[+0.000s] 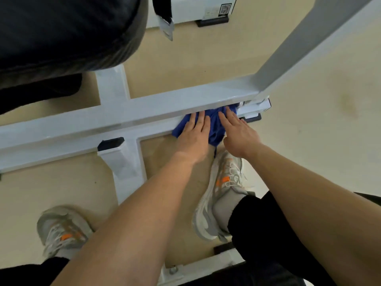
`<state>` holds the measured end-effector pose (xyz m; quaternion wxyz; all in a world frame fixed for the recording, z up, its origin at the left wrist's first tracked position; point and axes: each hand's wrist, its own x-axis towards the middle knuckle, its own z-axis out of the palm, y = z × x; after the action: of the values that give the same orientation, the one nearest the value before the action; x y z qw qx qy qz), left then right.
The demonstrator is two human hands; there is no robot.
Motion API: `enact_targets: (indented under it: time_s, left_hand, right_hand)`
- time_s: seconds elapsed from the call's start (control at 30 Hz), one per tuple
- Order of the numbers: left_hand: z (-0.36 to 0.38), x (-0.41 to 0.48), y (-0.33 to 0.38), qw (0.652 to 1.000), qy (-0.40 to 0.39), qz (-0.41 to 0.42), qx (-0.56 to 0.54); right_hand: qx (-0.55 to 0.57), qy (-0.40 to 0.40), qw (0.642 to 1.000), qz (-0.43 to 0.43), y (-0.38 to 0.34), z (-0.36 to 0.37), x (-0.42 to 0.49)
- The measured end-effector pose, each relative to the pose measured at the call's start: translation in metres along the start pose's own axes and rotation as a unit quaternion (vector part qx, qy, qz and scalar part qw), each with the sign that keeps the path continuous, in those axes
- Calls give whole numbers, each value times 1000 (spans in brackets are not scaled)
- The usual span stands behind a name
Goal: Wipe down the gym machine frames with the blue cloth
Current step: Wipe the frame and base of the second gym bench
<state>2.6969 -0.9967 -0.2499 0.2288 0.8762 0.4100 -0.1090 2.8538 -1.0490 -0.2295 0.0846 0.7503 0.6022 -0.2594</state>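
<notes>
A blue cloth (215, 129) is bunched against the near side of a white horizontal frame bar (127, 114) low over the floor, near the bar's right end. My left hand (194, 135) lies flat on the cloth's left part, fingers stretched toward the bar. My right hand (237, 131) presses flat on the cloth's right part, thumb spread below it. Both palms face down and the cloth shows between them. The cloth's upper edge is tucked under the bar's lip.
A white upright post (305, 46) rises from the bar's right end. A black padded roller (68, 32) hangs at top left. A white cross leg (125, 166) runs toward me. My two grey-and-orange shoes (224, 195) stand on the beige floor (319, 141).
</notes>
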Motion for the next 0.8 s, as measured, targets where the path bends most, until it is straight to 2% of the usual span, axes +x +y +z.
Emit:
enact_targets:
  time_s: [0.2,0.3,0.53,0.63,0.7,0.8]
  left_hand:
    - [-3,-27,-58,999,15,-33,2]
    - [-6,-33,-60,999,0,-50,16]
    - [-9,11,8,1000,-24,-12,2]
    - [-6,24,16,1000,-21,10,-5]
    - [-7,20,1,1000,-8,18,-10]
    - [-7,0,-37,1000,10,5,-3]
  right_hand:
    - [-6,25,997,-76,-48,22,10]
    - [-23,33,995,-88,-47,25,10]
    - [-5,27,1000,11,9,17,0]
    - [7,36,999,24,20,16,0]
    - [26,51,998,12,10,18,2]
    - [24,62,996,-57,-17,22,5]
